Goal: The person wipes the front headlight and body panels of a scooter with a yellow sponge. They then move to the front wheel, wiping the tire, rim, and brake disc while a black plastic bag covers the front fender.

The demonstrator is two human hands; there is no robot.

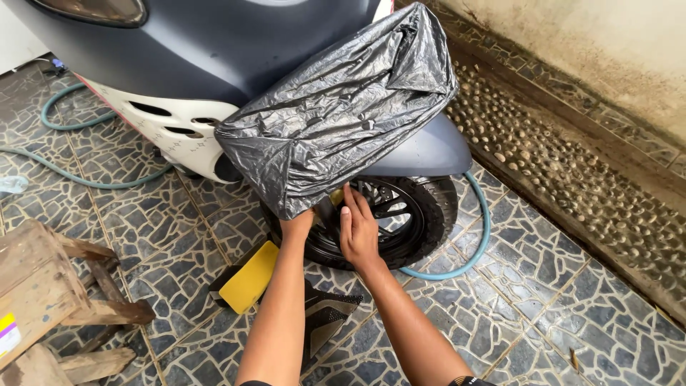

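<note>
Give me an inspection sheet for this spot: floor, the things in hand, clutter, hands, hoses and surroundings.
Surface: tile floor, stone pattern, grimy.
Job's things: scooter; grey plastic bag over its rear; black wheel beneath.
Clutter: yellow pad and black panel on the floor; wooden stool at left.
Hands: left hand reaches under the bag's edge, fingers hidden; right hand open, flat on the wheel.
Cables: green hose across the floor; blue hose curving round the wheel.
Surroundings: pebble strip along a stained wall.
</note>
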